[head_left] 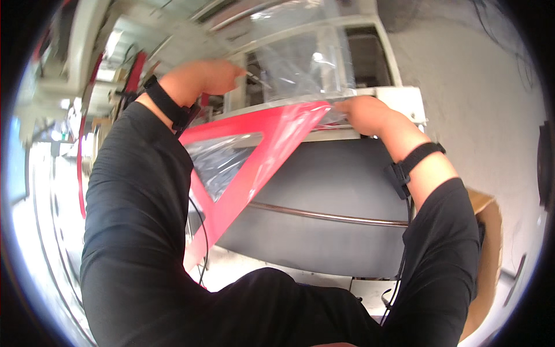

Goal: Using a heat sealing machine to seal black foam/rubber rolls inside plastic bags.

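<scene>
A sheet of plastic film point(272, 150), clear with a red band folded into a triangle, hangs slantwise before me. My right hand point(364, 114) is closed at the upper right corner of this film, its fingertips partly hidden. Further left and a little higher, my left hand point(222, 77) has its fingers curled inward beside a clear stretch of film point(300, 58). A thin pale edge shows just past those fingers, but what they hold is hidden. The clear film lies across a white machine frame point(399, 104).
Below the film is a broad grey curved panel point(324, 179) with a metal rod point(329, 216) across it. A cardboard box point(488, 260) stands by my right elbow. Black cables point(203, 243) hang near my body. Red and white uprights stand at the left, somewhat blurred.
</scene>
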The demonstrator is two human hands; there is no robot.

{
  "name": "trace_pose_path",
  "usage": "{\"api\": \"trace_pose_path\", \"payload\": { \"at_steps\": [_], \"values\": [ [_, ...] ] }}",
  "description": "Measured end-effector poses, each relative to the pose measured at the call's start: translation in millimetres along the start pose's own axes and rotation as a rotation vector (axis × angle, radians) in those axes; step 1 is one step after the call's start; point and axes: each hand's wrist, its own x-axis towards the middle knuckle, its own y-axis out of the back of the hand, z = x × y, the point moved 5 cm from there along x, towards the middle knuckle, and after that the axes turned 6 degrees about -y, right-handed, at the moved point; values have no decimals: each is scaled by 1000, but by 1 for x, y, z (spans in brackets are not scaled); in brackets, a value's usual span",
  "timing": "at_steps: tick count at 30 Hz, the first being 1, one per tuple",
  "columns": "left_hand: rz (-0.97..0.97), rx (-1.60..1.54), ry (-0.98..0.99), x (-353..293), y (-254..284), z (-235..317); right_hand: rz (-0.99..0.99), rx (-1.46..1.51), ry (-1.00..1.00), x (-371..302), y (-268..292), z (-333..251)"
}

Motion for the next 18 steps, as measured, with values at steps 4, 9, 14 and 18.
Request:
{"api": "trace_pose_path", "payload": {
  "at_steps": [4, 9, 14, 18],
  "values": [
    [109, -462, 478, -156, 52, 63, 212, 92, -31, -21, 26, -2],
    [589, -280, 221, -329, 5, 65, 257, -28, -41, -53, 50, -16],
    [698, -773, 538, -475, -117, 59, 311, -86, -26, -114, 48, -48],
    [526, -895, 579, -531, -217, 65, 298, -58, -181, -174, 24, -87]
  ]
}}
